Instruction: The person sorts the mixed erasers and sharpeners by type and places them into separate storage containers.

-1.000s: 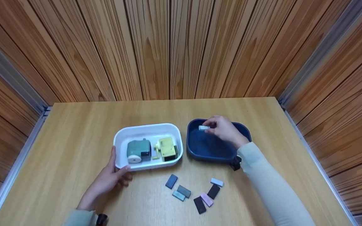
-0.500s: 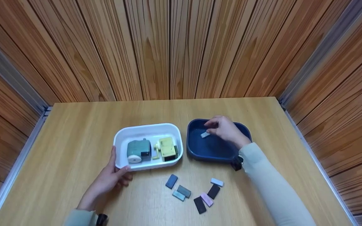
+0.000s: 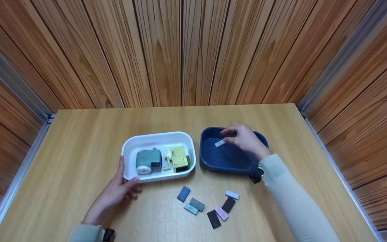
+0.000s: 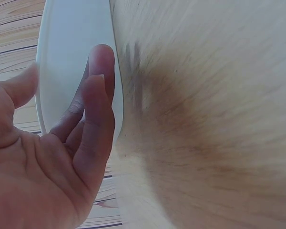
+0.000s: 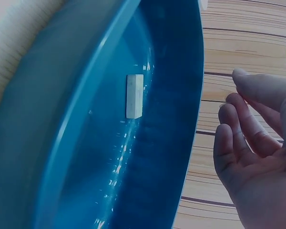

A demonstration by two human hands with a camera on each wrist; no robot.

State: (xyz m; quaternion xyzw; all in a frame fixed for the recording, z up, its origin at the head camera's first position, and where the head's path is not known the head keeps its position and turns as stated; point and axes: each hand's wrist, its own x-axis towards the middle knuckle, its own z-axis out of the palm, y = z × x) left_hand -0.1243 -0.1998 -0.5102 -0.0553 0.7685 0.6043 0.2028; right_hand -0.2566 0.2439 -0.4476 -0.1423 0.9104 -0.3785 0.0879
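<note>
In the head view, my right hand point(image 3: 242, 137) hovers over the navy bin point(image 3: 227, 169), thumb and fingers parted. A small white eraser-like block point(image 5: 134, 96) lies on the bin's floor in the right wrist view. That view shows my right hand point(image 5: 262, 157) with loosely bent fingers, apart from the block. My left hand point(image 3: 114, 193) rests against the near-left corner of the white bin point(image 3: 156, 135), its thumb at the rim. Inside the white bin sit a green crank pencil sharpener point(image 3: 149, 158) and a yellow one point(image 3: 178, 156). The left wrist view shows relaxed fingers point(image 4: 95, 129) beside its wall.
Several small blocks, apparently erasers, lie in front of the bins: a dark blue one point(image 3: 183, 194), a grey-green one point(image 3: 197, 204), a light teal one point(image 3: 191, 209), a white one point(image 3: 232, 194), a purple one point(image 3: 221, 213) and two black ones. Wood-panelled walls enclose the table point(image 3: 79, 141).
A second ago my right hand pinched the white block above the navy bin. It has let go, the block now lies in the bin, and the hand has shifted slightly right. My left hand stays put.
</note>
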